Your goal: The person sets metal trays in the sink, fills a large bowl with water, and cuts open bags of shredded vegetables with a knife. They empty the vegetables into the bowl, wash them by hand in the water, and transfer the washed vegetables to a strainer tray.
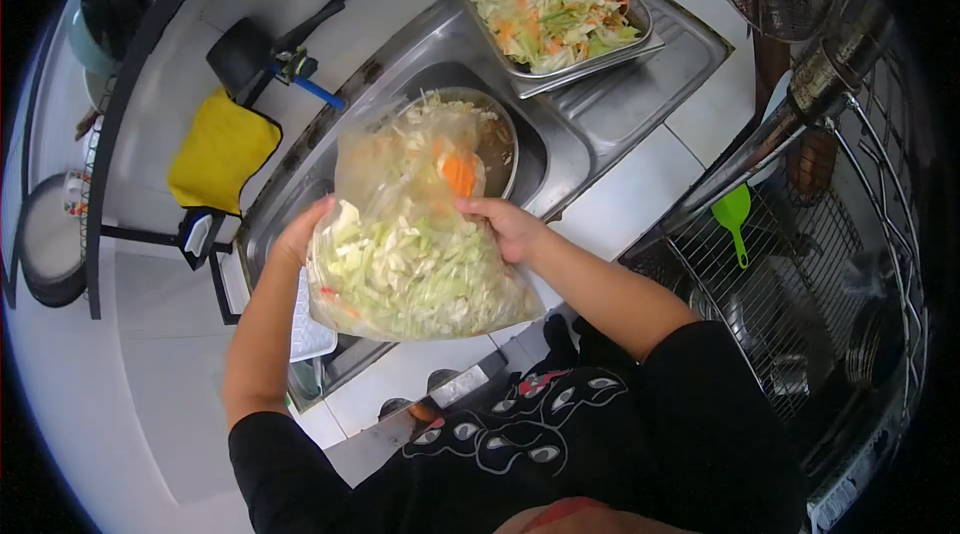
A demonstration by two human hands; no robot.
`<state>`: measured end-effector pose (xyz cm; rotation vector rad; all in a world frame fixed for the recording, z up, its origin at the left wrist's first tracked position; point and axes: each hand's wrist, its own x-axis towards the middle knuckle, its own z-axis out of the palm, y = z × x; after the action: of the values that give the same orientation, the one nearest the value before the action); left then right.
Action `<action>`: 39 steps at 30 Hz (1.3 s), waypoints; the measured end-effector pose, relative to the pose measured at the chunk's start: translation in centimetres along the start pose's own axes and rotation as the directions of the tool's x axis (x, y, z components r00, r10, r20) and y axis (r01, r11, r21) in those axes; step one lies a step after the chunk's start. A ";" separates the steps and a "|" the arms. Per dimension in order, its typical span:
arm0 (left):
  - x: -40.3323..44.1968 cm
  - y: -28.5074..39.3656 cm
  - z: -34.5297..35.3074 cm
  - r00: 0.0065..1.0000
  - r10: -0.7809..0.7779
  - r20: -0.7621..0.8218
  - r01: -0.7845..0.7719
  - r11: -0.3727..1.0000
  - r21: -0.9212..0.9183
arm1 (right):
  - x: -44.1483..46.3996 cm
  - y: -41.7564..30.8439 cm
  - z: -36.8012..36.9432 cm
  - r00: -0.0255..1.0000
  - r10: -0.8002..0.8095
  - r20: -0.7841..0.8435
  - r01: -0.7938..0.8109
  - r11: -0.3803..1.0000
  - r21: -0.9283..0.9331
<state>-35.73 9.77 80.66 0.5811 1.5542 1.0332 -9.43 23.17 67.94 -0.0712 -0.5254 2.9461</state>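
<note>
A large clear plastic bag (410, 269) full of shredded cabbage and carrot hangs between my hands in front of my body. My left hand (303, 230) grips its left edge, fingers partly hidden behind the plastic. On the opposite side, my right hand (508, 227) holds the bag with the thumb on the front face and the other fingers mostly out of sight. Behind the bag, a round metal bowl (505, 149) in the sink is partly covered; shreds and some liquid show in it.
A metal tray (640, 14) heaped with shredded vegetables (555, 9) stands on the sink's drainboard (680, 49). A yellow cloth (222, 151) hangs at the left near the blue-handled tap (318, 92). At the right is a wire rack (800, 264) with a green spoon-like utensil (733, 214).
</note>
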 end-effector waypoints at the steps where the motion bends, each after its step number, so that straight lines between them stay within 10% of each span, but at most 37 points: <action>1: 0.2 -0.1 -0.3 0.998 0.066 0.018 -0.066 0.998 -0.010 | 0.3 0.0 -0.2 0.999 0.011 -0.037 -0.011 1.000 -0.005; 10: 1.3 0.1 -0.7 0.961 0.254 0.109 -0.255 0.967 -0.007 | 1.2 -1.6 1.6 0.997 0.074 -0.027 -0.076 0.990 -0.122; 28: -0.5 -1.9 0.7 0.859 0.340 -0.384 -0.355 0.934 0.033 | 5.7 -3.8 5.6 0.977 -0.195 -0.086 0.108 0.800 -0.590; 34: -0.9 -2.1 1.8 0.854 0.338 -0.395 -0.454 0.855 -0.250 | 7.4 -3.9 3.3 0.964 -0.252 -0.089 0.151 0.790 -0.594; 39: -2.4 -1.7 1.8 0.888 0.431 -0.164 -0.450 0.887 -0.105 | 5.5 -4.1 6.1 0.971 -0.239 -0.021 0.188 0.814 -0.550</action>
<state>-33.17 7.49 80.47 0.8028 1.4830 1.5441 -14.79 25.74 74.93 -0.1911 -1.2544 2.4694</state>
